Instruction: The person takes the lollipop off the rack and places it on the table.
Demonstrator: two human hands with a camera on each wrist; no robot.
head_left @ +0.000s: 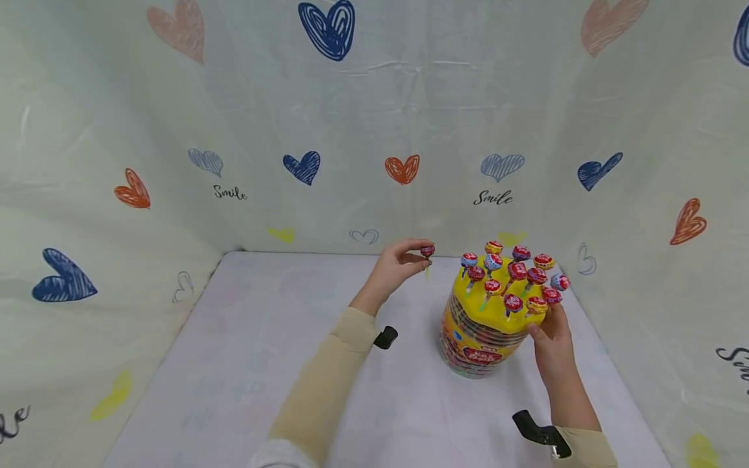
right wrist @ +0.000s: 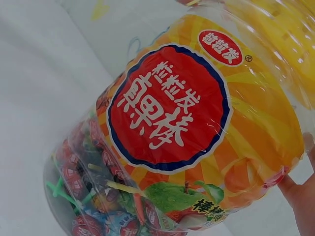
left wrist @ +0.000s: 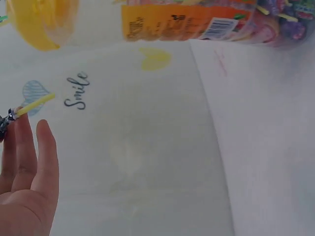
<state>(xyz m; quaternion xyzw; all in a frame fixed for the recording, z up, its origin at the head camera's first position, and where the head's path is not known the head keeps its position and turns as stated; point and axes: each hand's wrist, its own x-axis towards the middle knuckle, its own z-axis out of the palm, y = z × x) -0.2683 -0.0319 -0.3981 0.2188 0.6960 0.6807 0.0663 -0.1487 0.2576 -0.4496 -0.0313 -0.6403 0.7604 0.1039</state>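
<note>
so, one lollipop pinched well apart from a crowded jar

in the head view, the left hand pinches the single lollipop between thumb and fingertips near its round head, with the pale yellow stick pointing down. it is in the air over the far side of the white table, to the left of the jar. the right hand grips the jar at its right side, up by the edge of the yellow lid, thumb on the near side. the jar stands on the right half of the table, and a cluster of wrapped lollipops in red, blue and yellow sticks up from the lid. tan sleeves cover both forearms, and a black mount sits at the left wrist. around the table hangs a pale curtain printed with hearts and the word "smile".

in the left wrist view, the left hand comes in at the lower left; the lollipop's wrapped head is cut by the frame edge, and its yellow stick juts out past the fingertips. the jar crosses the top, showing an orange label with a barcode.

in the right wrist view, the jar's clear wall takes up most of the space, its label bearing a red roundel with white chinese characters. more wrapped lollipops lie inside, toward the base. only part of the right hand shows at the lower right, touching the jar.
</note>
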